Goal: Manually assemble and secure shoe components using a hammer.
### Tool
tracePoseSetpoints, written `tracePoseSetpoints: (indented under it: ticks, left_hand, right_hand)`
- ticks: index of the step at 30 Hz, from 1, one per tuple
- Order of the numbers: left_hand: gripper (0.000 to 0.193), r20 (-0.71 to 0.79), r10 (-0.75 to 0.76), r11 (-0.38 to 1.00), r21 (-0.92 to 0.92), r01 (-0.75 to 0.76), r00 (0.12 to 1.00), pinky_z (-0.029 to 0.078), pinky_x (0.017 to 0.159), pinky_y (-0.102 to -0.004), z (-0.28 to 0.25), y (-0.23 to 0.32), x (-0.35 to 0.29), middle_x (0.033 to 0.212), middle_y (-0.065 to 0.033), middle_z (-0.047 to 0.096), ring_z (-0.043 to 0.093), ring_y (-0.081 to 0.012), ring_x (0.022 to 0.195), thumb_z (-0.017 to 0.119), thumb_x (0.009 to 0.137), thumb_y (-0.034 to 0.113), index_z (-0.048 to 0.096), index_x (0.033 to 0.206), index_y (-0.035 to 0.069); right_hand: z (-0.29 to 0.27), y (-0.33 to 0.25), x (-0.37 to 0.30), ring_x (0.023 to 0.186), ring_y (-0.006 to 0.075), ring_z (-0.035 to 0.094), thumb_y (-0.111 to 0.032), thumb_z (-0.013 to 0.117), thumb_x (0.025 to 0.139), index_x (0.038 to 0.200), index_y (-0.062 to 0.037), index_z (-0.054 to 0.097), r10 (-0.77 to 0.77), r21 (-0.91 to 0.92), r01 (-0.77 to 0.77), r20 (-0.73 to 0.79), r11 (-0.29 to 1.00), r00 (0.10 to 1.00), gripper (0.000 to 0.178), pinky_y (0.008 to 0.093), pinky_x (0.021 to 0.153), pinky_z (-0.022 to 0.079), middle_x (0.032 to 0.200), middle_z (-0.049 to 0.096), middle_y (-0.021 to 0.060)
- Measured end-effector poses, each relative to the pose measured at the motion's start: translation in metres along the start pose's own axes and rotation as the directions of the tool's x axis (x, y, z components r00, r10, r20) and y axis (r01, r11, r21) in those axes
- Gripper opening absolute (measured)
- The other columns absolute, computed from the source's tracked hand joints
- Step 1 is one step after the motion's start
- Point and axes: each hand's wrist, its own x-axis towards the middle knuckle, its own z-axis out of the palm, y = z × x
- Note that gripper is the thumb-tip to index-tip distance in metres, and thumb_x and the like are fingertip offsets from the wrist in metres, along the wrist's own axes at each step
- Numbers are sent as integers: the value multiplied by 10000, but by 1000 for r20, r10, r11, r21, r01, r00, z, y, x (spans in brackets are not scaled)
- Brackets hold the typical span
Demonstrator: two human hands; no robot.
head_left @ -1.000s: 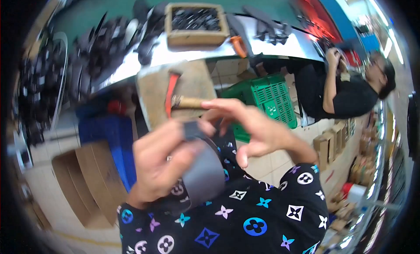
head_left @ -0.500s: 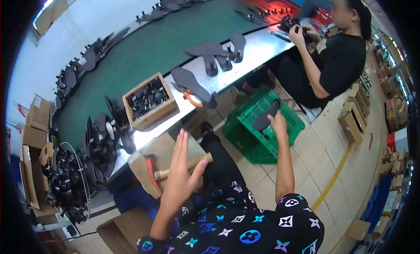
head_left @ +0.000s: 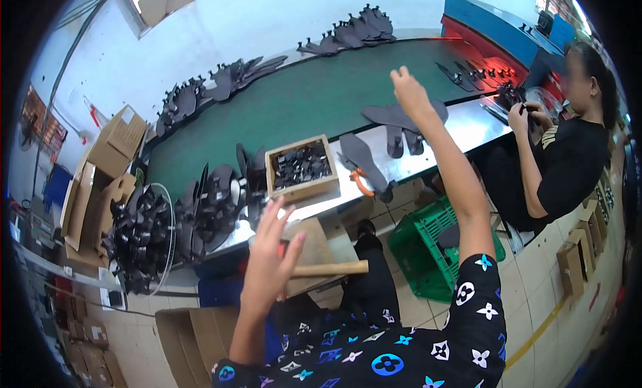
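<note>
My left hand point(head_left: 267, 266) is raised with its fingers spread, holding nothing, over a hammer whose wooden handle point(head_left: 331, 268) lies across a tan board point(head_left: 311, 239). Stretched out over the green belt point(head_left: 321, 87), my right hand point(head_left: 410, 95) has its fingers curled, with nothing visible in them. Just below that hand, dark shoe soles with heels point(head_left: 394, 142) rest on the metal bench edge. A wooden box point(head_left: 302, 189) of small black parts stands on the bench. Beside it are orange-handled pliers point(head_left: 362, 182) and another sole point(head_left: 361, 157). Inside the green crate point(head_left: 421, 254), a sole point(head_left: 449, 237) shows, partly hidden by my right arm.
Rows of dark soles point(head_left: 351, 33) line the belt's far side. Several heeled pieces point(head_left: 207, 207) crowd the bench at left, near a round rack point(head_left: 140, 237) of black parts. Cardboard boxes point(head_left: 194, 341) stand lower left. At right sits a co-worker point(head_left: 568, 160), hands on a dark part.
My right hand has let go of the sole at the crate and moved up and away over the belt. My left hand stays near the hammer, its fingers spreading wider. The view has shifted.
</note>
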Motion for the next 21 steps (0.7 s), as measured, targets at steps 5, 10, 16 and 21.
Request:
tracePoseSetpoints:
  ticks: [5, 10, 16, 21]
  left_hand:
    - [398, -44, -17, 996, -89, 13, 999, 326, 1165, -448, -21, -13, -12, 1503, -226, 486, 356, -394, 1471, 649, 953, 169, 607, 1290, -36]
    - [350, -242, -128, 979, 123, 162, 962, 146, 1220, -548, -37, -31, -34, 1571, -215, 393, 232, -426, 1514, 660, 945, 174, 635, 1261, 26]
    - [825, -381, 110, 977, 209, -30, 918, 109, 1223, -562, -29, -32, -10, 1610, -221, 278, 115, -445, 1533, 755, 845, 208, 317, 1518, 21]
    - [313, -195, -142, 912, -408, 51, 971, 507, 595, -372, -32, -29, -20, 707, -145, 671, 689, -244, 643, 743, 897, 196, 635, 1061, -48]
  right_hand:
    - [18, 36, -32, 1067, 411, 671, -152, 663, 889, 1118, -24, 651, 328, -315, -184, 502, 931, 800, 262, 497, 900, 553, 1155, 649, 205]
    - [-5, 8, -33, 1086, 365, 667, 9, 581, 876, 1062, -29, 648, 74, -104, -74, -2, 992, 997, 201, 453, 859, 583, 1164, 662, 178]
    - [-159, -188, -43, 1021, 263, 686, -19, 645, 822, 1147, -11, 648, -817, -159, 845, -395, 510, 419, 325, 381, 873, 598, 1248, 652, 147]
    - [-203, -273, -157, 1132, 296, 618, -262, 765, 832, 1281, -23, 611, -731, 4, 947, -635, 321, 250, 532, 418, 949, 556, 1306, 632, 155]
